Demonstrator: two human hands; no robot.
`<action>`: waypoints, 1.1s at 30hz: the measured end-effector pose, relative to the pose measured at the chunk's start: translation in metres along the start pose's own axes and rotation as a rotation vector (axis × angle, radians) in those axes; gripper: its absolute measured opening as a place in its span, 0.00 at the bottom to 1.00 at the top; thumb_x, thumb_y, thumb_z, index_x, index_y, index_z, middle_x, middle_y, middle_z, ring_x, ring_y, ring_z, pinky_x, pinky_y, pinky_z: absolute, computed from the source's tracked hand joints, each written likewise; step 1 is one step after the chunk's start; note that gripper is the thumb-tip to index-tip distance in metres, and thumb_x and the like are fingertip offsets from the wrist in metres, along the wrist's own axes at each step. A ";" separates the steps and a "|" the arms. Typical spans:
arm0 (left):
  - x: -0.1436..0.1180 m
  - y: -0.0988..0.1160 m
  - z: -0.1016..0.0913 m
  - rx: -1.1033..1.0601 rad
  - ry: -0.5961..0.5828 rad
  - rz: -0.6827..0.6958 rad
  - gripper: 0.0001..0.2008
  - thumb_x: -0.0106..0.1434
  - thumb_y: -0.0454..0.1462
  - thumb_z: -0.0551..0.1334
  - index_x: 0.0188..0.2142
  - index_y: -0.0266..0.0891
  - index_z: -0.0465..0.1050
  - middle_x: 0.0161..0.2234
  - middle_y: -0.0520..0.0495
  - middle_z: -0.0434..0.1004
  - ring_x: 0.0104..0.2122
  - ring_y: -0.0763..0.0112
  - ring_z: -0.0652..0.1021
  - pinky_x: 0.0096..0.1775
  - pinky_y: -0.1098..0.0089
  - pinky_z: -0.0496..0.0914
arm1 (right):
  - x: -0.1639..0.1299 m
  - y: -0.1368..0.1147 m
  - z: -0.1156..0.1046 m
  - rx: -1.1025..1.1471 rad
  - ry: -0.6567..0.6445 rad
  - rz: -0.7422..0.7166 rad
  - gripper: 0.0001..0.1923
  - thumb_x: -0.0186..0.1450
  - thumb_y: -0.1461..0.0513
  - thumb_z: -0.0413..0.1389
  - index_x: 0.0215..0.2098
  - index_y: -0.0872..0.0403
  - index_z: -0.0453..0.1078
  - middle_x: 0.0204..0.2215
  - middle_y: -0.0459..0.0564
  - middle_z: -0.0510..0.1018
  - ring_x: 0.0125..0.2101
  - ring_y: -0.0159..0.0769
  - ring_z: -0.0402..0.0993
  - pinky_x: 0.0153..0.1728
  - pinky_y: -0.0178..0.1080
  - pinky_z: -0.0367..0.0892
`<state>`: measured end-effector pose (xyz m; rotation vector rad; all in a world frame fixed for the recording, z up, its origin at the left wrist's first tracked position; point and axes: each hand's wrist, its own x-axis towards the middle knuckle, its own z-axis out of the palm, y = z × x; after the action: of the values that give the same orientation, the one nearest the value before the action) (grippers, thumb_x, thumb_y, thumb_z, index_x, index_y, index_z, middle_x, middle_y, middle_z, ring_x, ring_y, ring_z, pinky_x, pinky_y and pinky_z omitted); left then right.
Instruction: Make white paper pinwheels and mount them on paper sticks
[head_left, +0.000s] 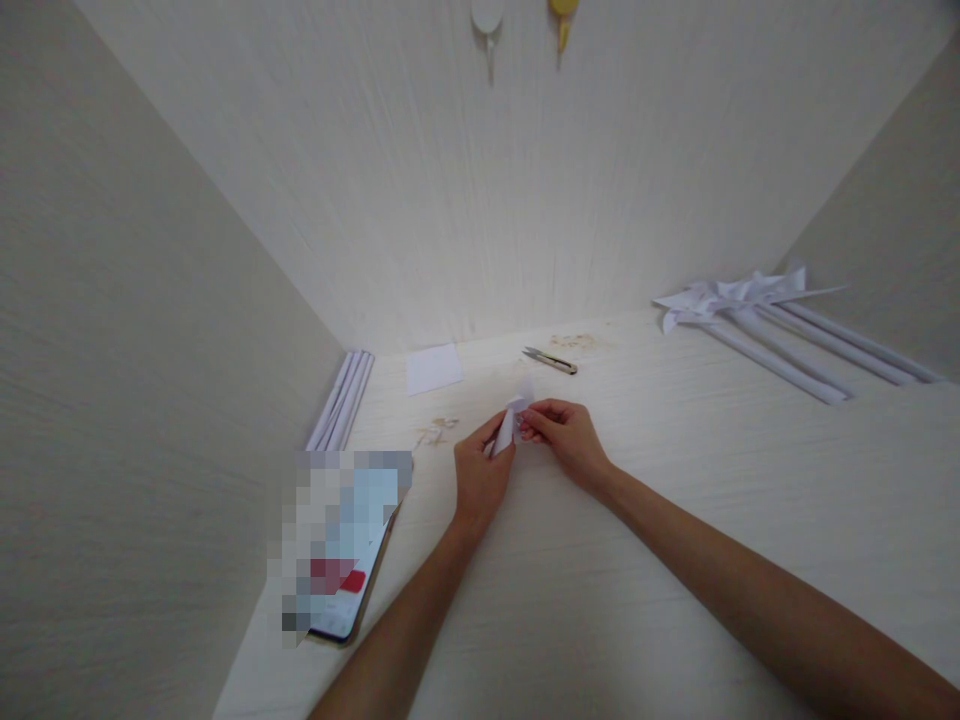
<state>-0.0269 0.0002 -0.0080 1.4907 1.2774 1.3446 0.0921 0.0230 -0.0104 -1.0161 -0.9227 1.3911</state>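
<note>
My left hand (480,470) and my right hand (568,435) meet over the pale wooden desk (675,520). Between their fingertips they pinch a small folded piece of white paper (513,418), which stands up slightly off the surface. Small thread snips (550,361) lie just beyond the hands. A white paper square (433,368) lies flat at the back, left of the snips.
A phone (341,560) with its screen lit rests at the desk's left front. Rolled white paper sticks (341,400) lie along the left wall. Finished white paper pinwheels on sticks (757,315) lie at the right. Walls close the desk on three sides; two hooks (487,20) hang above.
</note>
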 end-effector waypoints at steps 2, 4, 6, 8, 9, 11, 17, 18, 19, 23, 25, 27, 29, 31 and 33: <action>0.000 -0.002 0.000 -0.009 0.004 0.001 0.18 0.51 0.30 0.57 0.42 0.37 0.72 0.42 0.47 0.75 0.43 0.67 0.74 0.47 0.65 0.64 | -0.001 0.000 0.001 0.021 0.005 0.009 0.09 0.44 0.60 0.62 0.22 0.57 0.72 0.17 0.46 0.76 0.19 0.29 0.71 0.21 0.31 0.66; 0.001 -0.002 0.000 -0.010 0.011 -0.001 0.18 0.51 0.30 0.57 0.42 0.37 0.71 0.42 0.47 0.75 0.43 0.67 0.73 0.48 0.65 0.64 | -0.002 0.000 0.002 0.023 0.006 0.017 0.09 0.43 0.61 0.62 0.23 0.57 0.73 0.19 0.47 0.77 0.22 0.30 0.73 0.24 0.32 0.67; 0.001 -0.001 0.000 -0.012 0.025 -0.012 0.17 0.51 0.30 0.57 0.42 0.37 0.72 0.42 0.47 0.75 0.42 0.67 0.74 0.48 0.65 0.64 | -0.004 -0.002 0.005 -0.001 0.009 0.009 0.08 0.43 0.62 0.61 0.24 0.56 0.74 0.21 0.47 0.78 0.23 0.31 0.74 0.25 0.33 0.68; 0.001 0.000 0.001 -0.018 0.037 -0.026 0.17 0.50 0.30 0.57 0.41 0.36 0.72 0.41 0.46 0.75 0.42 0.67 0.74 0.48 0.65 0.64 | -0.006 -0.004 0.006 -0.055 0.024 -0.024 0.07 0.44 0.62 0.61 0.23 0.57 0.73 0.21 0.48 0.78 0.23 0.32 0.74 0.25 0.34 0.68; 0.001 0.000 0.001 -0.023 0.040 -0.032 0.17 0.50 0.30 0.57 0.42 0.36 0.72 0.41 0.46 0.75 0.42 0.67 0.74 0.48 0.65 0.64 | -0.007 -0.005 0.007 -0.094 0.037 -0.047 0.07 0.45 0.62 0.60 0.23 0.57 0.73 0.21 0.48 0.78 0.23 0.32 0.73 0.24 0.34 0.68; 0.001 0.000 0.002 -0.035 0.029 -0.034 0.18 0.50 0.29 0.57 0.42 0.35 0.71 0.42 0.45 0.75 0.42 0.67 0.74 0.47 0.65 0.65 | -0.008 -0.006 0.008 -0.181 0.072 -0.097 0.06 0.46 0.62 0.59 0.22 0.58 0.73 0.19 0.48 0.77 0.21 0.32 0.73 0.22 0.33 0.67; -0.001 0.001 0.003 -0.071 0.002 -0.039 0.18 0.50 0.29 0.57 0.42 0.36 0.71 0.42 0.46 0.75 0.43 0.67 0.73 0.48 0.65 0.64 | -0.011 -0.005 0.007 -0.397 0.123 -0.210 0.10 0.51 0.57 0.56 0.22 0.57 0.70 0.15 0.46 0.73 0.16 0.29 0.68 0.17 0.32 0.63; -0.001 0.002 0.004 -0.078 -0.002 -0.039 0.18 0.50 0.29 0.57 0.42 0.36 0.71 0.42 0.47 0.75 0.43 0.67 0.73 0.48 0.65 0.64 | -0.011 -0.005 0.007 -0.429 0.132 -0.223 0.10 0.52 0.57 0.55 0.21 0.57 0.69 0.14 0.46 0.72 0.15 0.29 0.66 0.17 0.32 0.62; -0.001 0.002 0.004 -0.086 -0.007 -0.039 0.18 0.50 0.29 0.57 0.42 0.36 0.71 0.42 0.47 0.75 0.43 0.67 0.73 0.48 0.65 0.64 | -0.011 -0.004 0.006 -0.460 0.141 -0.234 0.11 0.53 0.57 0.55 0.21 0.57 0.68 0.13 0.45 0.71 0.14 0.28 0.65 0.17 0.32 0.61; 0.000 0.005 0.005 -0.120 -0.030 -0.046 0.18 0.50 0.29 0.57 0.42 0.37 0.72 0.42 0.48 0.75 0.43 0.67 0.73 0.48 0.65 0.63 | -0.011 -0.003 0.006 -0.559 0.148 -0.286 0.13 0.55 0.56 0.53 0.18 0.55 0.64 0.13 0.43 0.69 0.14 0.27 0.63 0.18 0.31 0.59; 0.000 0.006 0.005 -0.128 -0.040 -0.046 0.18 0.50 0.29 0.56 0.42 0.38 0.72 0.42 0.49 0.75 0.43 0.67 0.73 0.49 0.65 0.63 | -0.011 -0.003 0.006 -0.600 0.141 -0.308 0.13 0.56 0.57 0.52 0.17 0.55 0.63 0.12 0.43 0.68 0.14 0.27 0.62 0.18 0.31 0.58; 0.001 0.006 0.005 -0.133 -0.039 -0.049 0.18 0.50 0.30 0.57 0.42 0.38 0.72 0.42 0.49 0.75 0.44 0.67 0.73 0.49 0.65 0.62 | -0.011 -0.002 0.006 -0.630 0.139 -0.316 0.14 0.57 0.57 0.51 0.17 0.55 0.63 0.12 0.43 0.68 0.14 0.27 0.62 0.18 0.31 0.58; 0.001 0.005 0.005 -0.132 -0.030 -0.056 0.17 0.50 0.30 0.57 0.42 0.37 0.72 0.42 0.48 0.75 0.44 0.67 0.73 0.49 0.65 0.62 | -0.011 -0.003 0.006 -0.642 0.139 -0.305 0.13 0.57 0.58 0.51 0.17 0.55 0.64 0.12 0.43 0.68 0.14 0.27 0.62 0.18 0.31 0.57; 0.000 0.004 0.004 -0.129 -0.026 -0.064 0.17 0.50 0.30 0.57 0.41 0.37 0.72 0.42 0.48 0.75 0.43 0.67 0.73 0.49 0.65 0.62 | -0.011 -0.003 0.007 -0.648 0.137 -0.285 0.12 0.56 0.58 0.52 0.17 0.55 0.65 0.13 0.43 0.69 0.13 0.27 0.63 0.18 0.31 0.58; 0.000 0.003 0.004 -0.123 -0.020 -0.073 0.17 0.50 0.30 0.58 0.41 0.38 0.72 0.41 0.48 0.76 0.43 0.67 0.73 0.49 0.64 0.63 | -0.012 -0.004 0.007 -0.662 0.139 -0.266 0.12 0.56 0.59 0.52 0.17 0.55 0.66 0.13 0.44 0.70 0.13 0.27 0.63 0.18 0.32 0.58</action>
<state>-0.0219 -0.0001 -0.0054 1.3578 1.2022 1.3330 0.0870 0.0118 -0.0036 -1.3941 -1.3988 0.7849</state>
